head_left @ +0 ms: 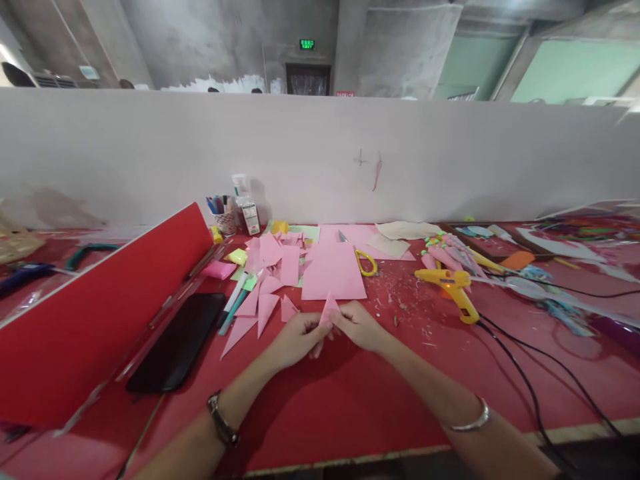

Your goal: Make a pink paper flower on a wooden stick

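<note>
Low over the red tabletop (350, 400), my left hand (295, 337) and right hand (359, 325) met, the fingers of each pinched closed on one small folded pink paper piece (329, 310), held just above the surface. Beyond it lay a scatter of pink paper triangles (265, 300), so I judged several already made. A flat pink paper sheet (333, 270) beside yellow-handled scissors (365, 261) lay whole, unfolded.

Folded paper piece (329, 310) sits just before the paper sheet (334, 270); scissors (366, 261) at the sheet's right edge, glue gun (453, 285) farther right, phone (175, 350) off left.
</note>
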Tool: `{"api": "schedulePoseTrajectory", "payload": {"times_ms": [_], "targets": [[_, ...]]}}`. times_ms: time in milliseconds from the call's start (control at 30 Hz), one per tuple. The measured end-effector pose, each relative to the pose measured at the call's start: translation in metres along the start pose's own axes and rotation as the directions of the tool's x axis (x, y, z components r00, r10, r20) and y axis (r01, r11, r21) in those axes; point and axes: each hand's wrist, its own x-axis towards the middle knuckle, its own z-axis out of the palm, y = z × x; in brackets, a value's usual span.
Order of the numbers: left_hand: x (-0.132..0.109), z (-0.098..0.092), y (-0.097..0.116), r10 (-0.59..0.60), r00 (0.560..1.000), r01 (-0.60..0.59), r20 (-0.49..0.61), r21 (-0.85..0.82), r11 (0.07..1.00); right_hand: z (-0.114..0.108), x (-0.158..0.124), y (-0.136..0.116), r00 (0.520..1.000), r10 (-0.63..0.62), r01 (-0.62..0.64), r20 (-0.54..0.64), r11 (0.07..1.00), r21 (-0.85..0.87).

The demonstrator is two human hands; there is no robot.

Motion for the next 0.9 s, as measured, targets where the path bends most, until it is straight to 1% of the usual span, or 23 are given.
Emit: {"api": "schedulePoseTrajectory", "payload": {"times_ms": [167,300,500,667,900], "targets": [[-0.0003,-0.0002,-0.0014,0.041,0.999,-0.041,-0.003,0.015,0.999,0.0005,-0.0002,-0.0003,1.0,-0.008,0.008,-0.005,1.0,0.014],[-0.0006,-0.0002,-0.0027,0.048,0.999,-0.048,-0.013,0.029,0.998,0.0005,-0.0004,-0.0023,1.0,0.002,-0.001,-0.012,1.0,0.032],[-0.0002,-0.0005,-0.003,0.079,0.996,-0.079,-0.034,0.001,0.997,0.0001,-0.0002,-0.006,1.0,0.018,-0.017,-0.006,0.993,0.12],[-0.0008,-0.0032,-0.0024,0.046,0.998,-0.045,-0.04,0.037,0.998,0.0031,0.0015,-0.0033,0.999,0.048,-0.048,0.0,0.989,0.139],[0.0012,-0.0032,-0.0025,0.05,0.996,-0.044,-0.07,0.083,0.996,0.0042,0.0043,-0.0001,1.0,-0.008,0.007,0.007,0.982,0.191]]}}
